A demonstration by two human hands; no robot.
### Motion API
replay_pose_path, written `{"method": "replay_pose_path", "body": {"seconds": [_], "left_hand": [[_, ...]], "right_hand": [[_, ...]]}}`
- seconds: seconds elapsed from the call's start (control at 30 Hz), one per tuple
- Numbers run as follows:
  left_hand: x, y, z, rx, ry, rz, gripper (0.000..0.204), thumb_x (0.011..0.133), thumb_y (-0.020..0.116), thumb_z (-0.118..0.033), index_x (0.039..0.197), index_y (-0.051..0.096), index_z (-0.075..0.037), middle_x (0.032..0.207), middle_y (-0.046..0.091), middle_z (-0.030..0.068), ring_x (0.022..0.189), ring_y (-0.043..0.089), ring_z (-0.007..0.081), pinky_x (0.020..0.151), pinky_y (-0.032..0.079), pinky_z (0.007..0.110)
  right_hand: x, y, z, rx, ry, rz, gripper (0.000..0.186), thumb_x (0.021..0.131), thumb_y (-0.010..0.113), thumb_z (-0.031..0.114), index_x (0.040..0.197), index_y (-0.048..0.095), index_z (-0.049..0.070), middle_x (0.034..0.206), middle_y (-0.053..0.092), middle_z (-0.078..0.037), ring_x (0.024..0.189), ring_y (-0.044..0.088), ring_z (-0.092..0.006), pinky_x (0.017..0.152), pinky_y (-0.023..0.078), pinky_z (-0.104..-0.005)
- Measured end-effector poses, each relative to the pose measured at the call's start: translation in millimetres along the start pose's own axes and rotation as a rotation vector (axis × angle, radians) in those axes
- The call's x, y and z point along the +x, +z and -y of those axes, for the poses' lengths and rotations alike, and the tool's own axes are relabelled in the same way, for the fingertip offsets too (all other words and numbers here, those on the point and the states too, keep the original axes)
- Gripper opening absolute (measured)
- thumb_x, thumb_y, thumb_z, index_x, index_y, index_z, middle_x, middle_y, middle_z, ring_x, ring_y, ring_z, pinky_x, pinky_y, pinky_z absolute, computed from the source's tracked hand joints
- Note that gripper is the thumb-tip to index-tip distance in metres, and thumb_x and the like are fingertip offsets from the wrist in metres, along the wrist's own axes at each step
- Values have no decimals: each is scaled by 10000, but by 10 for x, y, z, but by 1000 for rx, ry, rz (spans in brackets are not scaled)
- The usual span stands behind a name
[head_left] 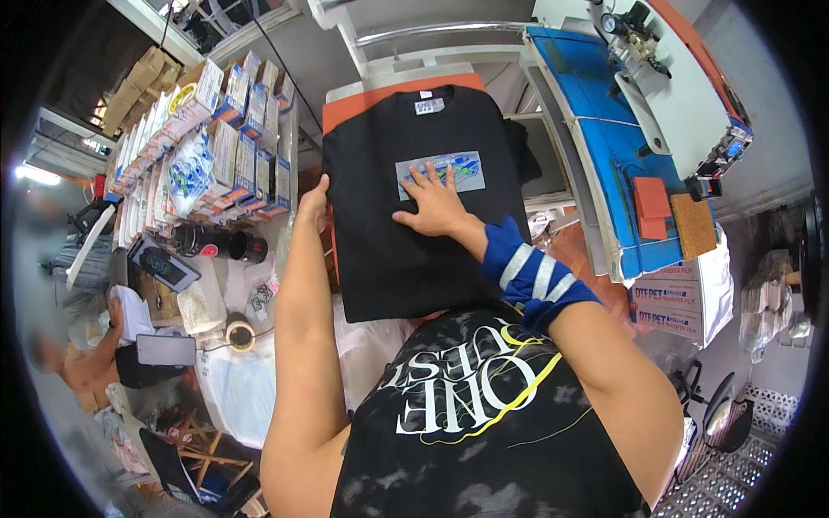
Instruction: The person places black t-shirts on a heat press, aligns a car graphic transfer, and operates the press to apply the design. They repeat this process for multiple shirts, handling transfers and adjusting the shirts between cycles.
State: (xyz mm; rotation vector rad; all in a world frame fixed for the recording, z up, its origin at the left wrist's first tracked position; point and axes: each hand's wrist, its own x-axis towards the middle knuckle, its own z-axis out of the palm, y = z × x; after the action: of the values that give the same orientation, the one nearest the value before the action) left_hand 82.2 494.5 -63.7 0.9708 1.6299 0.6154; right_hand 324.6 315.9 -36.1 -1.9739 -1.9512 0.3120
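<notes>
A black T-shirt (401,259) lies over an orange board (341,108), its collar at the far end. On its chest sits a grey rectangular transfer film (473,180) with a blue and green print. My right hand (432,203) rests flat on that film with its fingers spread. Beside the shirt's left edge is my left hand (314,204), seen edge-on, one digit pointing up and the other fingers mostly hidden; it seems to touch the board's side. A blue cloth with white stripes (527,272) wraps my right arm.
At right stands a press machine with a blue covered table (587,138), a gauge (611,23) and an orange pad (651,207). Boxes (250,112) crowd the left shelf, above a phone (164,263) and a tape roll (240,335). Another person's arm (99,350) is at far left.
</notes>
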Motion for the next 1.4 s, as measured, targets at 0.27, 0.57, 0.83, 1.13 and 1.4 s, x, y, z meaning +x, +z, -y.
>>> {"method": "replay_pose_path", "body": {"seconds": [0.27, 0.57, 0.83, 1.13, 1.4], "left_hand": [[-1722, 487, -423, 351, 1581, 384, 196, 831, 813, -200, 850, 732, -24, 882, 710, 137, 881, 708, 298, 770, 562, 403], [-2445, 288, -792, -216, 1624, 413, 563, 731, 813, -111, 1249, 606, -32, 1386, 530, 188, 1431, 381, 376, 1189, 306, 430], [-2851, -1050, -49, 199, 1150, 511, 349, 730, 904, -200, 842, 620, -31, 831, 660, 68, 712, 638, 203, 655, 487, 344], [-3670, -594, 470, 364, 1046, 849, 1156, 667, 930, -417, 1545, 309, 7, 1558, 387, 245, 1418, 417, 388, 1192, 308, 445], [-3426, -632, 1160, 118, 1140, 252, 354, 676, 745, -3, 1027, 702, -24, 967, 716, 175, 889, 708, 350, 774, 569, 403]], "right_hand": [[551, -1171, -325, 1488, 609, 94, 375, 926, 698, 345, 1067, 716, -3, 979, 710, -115, 923, 666, -214, 834, 529, -350], [-673, -3240, 1748, 140, -542, 876, 393, 933, 693, 333, 835, 636, -44, 701, 652, -180, 655, 658, -307, 625, 508, -422], [-1712, -4010, 1579, 279, -622, 320, 273, 847, 813, 207, 918, 681, -22, 686, 648, -141, 610, 656, -317, 586, 497, -351], [-2181, -2820, 1300, 724, -1, 161, 316, 919, 743, 269, 839, 653, -23, 638, 555, 3, 614, 482, -71, 545, 406, -293], [-2508, -3143, 1189, 497, -114, 319, 199, 733, 790, 41, 714, 603, -27, 611, 538, -83, 531, 471, -141, 527, 383, -302]]}}
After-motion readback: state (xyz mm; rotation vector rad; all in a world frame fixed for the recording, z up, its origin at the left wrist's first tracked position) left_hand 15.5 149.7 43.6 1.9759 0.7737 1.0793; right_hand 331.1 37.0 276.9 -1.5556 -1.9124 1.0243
